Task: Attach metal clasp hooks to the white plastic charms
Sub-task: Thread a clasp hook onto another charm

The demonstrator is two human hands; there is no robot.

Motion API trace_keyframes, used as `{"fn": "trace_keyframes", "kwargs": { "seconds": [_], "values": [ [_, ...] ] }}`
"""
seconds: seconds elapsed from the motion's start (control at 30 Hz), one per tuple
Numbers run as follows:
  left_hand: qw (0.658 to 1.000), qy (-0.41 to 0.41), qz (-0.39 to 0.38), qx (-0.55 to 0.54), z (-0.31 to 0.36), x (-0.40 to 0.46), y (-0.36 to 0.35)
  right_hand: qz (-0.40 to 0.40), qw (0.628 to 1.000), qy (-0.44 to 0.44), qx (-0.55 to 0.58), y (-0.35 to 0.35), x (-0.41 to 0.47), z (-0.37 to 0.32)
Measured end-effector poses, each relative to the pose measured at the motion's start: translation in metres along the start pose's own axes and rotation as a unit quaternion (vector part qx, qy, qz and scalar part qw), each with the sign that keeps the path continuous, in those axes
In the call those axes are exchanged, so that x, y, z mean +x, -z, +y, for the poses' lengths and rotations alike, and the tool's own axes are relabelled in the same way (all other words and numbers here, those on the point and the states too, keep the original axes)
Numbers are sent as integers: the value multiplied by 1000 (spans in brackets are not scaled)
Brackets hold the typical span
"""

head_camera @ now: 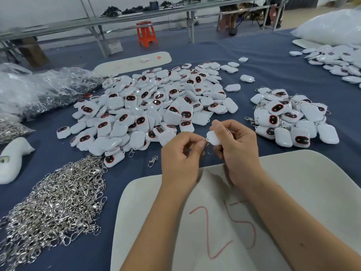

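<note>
My right hand (237,147) grips a white plastic charm (213,138) above the near part of the table. My left hand (180,159) pinches a metal clasp hook (206,142) right at the charm's left edge, where the two touch. A big heap of loose white charms (154,106) with dark red-ringed faces lies beyond my hands. On the right lies a smaller pile of charms with hooks on them (291,120). A large mound of silver clasp hooks (58,202) covers the near left of the blue table.
A white foam sheet (293,192) marked 25 in red lies under my forearms. A stray hook (152,161) lies near my left hand. Plastic bags of hooks (48,89) lie far left, more charms (338,63) far right, and an orange stool (146,33) stands beyond the table.
</note>
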State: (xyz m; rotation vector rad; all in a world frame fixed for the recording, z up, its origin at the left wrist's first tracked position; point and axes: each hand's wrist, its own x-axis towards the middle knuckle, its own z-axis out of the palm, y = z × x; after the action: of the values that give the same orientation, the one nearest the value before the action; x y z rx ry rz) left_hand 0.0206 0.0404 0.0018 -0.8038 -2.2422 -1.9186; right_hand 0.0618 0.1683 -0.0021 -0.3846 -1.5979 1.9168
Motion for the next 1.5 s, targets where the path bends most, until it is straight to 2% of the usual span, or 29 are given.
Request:
{"fn": "trace_keyframes", "kwargs": {
  "seconds": [0.1, 0.17, 0.5, 0.57, 0.63, 0.7, 0.77, 0.9, 1.0, 1.13, 1.2, 1.4, 1.5],
  "values": [
    [982, -83, 3, 171, 1, 1, 5, 0, 996, 34, -82, 1, -3, -1],
    [966, -106, 7, 237, 2, 1, 6, -15, 992, 53, -110, 1, -5, -2],
    [931, -116, 17, 346, 5, 2, 5, -68, 977, 121, -162, -2, -12, -8],
    [946, -104, 60, 303, 4, 0, 3, -63, 985, 100, -129, -3, -11, -6],
    [979, -68, 107, 160, 4, -1, 2, -70, 996, 42, -45, -5, -9, -5],
    [994, 15, 105, -5, 4, 1, 1, -82, 996, -4, 22, -5, -7, -5],
    [987, 82, 82, -114, 2, 3, 1, -91, 994, -16, 50, -5, -6, -4],
    [973, 126, 64, -184, -1, 4, 0, -83, 995, -21, 52, -5, -4, -1],
    [987, 102, 64, -110, -3, 3, -2, -56, 997, -32, 44, -6, -3, 0],
    [997, -4, 51, 58, -1, 2, 3, -19, 998, -40, 40, -7, -3, -1],
    [989, -42, 40, 134, -1, 2, 6, -13, 999, -37, 27, -6, -4, -1],
    [949, -82, 55, 300, 5, 2, 0, -32, 998, -2, -52, -3, -7, -3],
    [948, -85, 67, 298, 6, 0, -3, -32, 996, 17, -78, -4, -7, -2]
  ]
}}
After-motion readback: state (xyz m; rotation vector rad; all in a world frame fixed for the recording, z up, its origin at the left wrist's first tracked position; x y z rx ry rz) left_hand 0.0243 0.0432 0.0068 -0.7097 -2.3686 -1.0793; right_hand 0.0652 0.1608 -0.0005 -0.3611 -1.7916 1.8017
